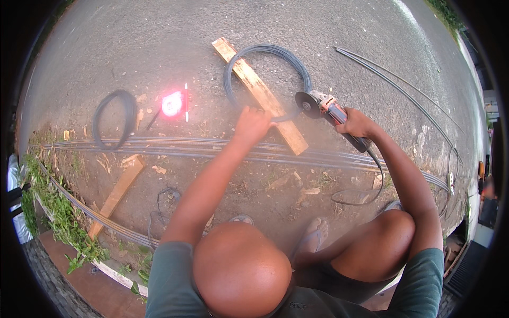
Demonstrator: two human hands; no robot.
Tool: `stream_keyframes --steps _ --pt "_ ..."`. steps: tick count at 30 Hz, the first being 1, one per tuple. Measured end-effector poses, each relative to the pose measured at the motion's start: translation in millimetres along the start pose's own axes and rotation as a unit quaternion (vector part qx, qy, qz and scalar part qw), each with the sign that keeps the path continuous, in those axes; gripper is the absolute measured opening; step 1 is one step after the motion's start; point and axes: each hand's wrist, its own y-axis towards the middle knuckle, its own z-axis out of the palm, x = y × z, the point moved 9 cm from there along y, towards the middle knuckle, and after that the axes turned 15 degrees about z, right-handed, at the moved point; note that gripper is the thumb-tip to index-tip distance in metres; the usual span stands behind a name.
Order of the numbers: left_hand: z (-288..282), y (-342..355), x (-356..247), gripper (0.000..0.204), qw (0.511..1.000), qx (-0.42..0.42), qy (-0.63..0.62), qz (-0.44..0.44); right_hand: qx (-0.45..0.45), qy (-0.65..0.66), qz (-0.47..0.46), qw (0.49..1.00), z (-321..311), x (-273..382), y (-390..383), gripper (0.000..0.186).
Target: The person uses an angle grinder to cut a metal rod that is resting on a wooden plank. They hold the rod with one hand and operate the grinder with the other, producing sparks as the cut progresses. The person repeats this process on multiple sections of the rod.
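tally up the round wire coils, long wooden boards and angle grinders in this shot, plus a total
Round wire coils: 2
Long wooden boards: 2
Angle grinder: 1
Total: 5

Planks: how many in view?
2. One plank lies under the wire coil at the left hand; the other plank is lower left, near the plants. The body could hide more.
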Motion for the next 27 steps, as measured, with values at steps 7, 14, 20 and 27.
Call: stream_keyframes --steps 7,14,20,27 --pt "-2 0 -1 0.041 1.0 -0.004 0.003 0.003 0.003 0.001 0.001 1.0 2 -2 6 0.072" --pt "-3 0 -1 0.042 1.0 -0.005 0.001 0.001 0.001 0.007 0.0 1.0 1 3 6 0.072" --pt "-3 -1 -1 0.042 1.0 -0.009 -0.003 0.003 0.0 0.007 -0.01 1.0 -1 8 7 0.07" --pt "-3 0 -1 0.043 1.0 -0.01 -0.006 0.003 -0.002 0.002 -0.005 1.0 -2 6 5 0.069"
